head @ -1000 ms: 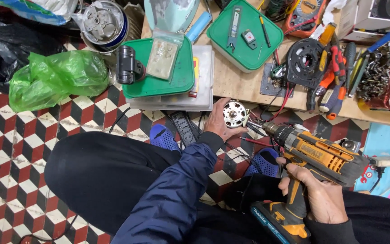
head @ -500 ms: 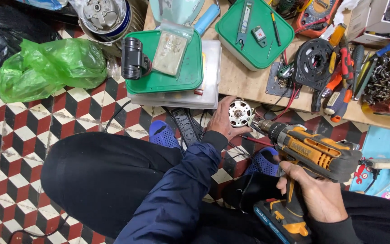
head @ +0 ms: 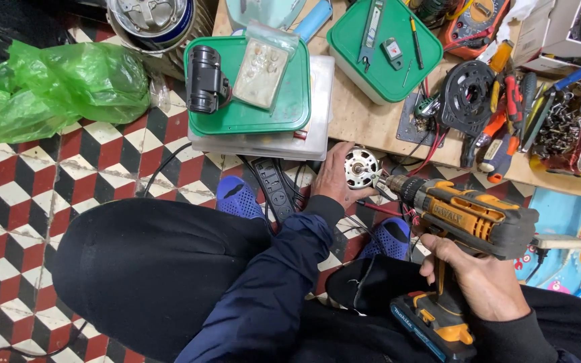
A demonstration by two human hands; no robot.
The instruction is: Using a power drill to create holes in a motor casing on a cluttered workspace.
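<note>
Change: drill (head: 469, 215) brought closer in, its nose now nearly at the motor (head: 362, 168); left hand kept on the motor throughout.
Left hand (head: 334, 178): fingers wrapped around the small round motor, pinching it at the worktop (head: 364, 121) edge.
Right hand (head: 482, 286): fingers pressed tight around the grip of the yellow-and-black drill, chuck pointing left at the motor.
Motor: just off the plywood worktop edge, above red wires and a black power strip (head: 276, 188).
Around: green lids (head: 290, 94) stacked on boxes, black cylinder (head: 205, 79) on one lid, pliers (head: 506, 121) to the right, green bag (head: 55, 87) on the tiled floor.
Below: blue slippers (head: 237, 198) beside dark-trousered knees.
</note>
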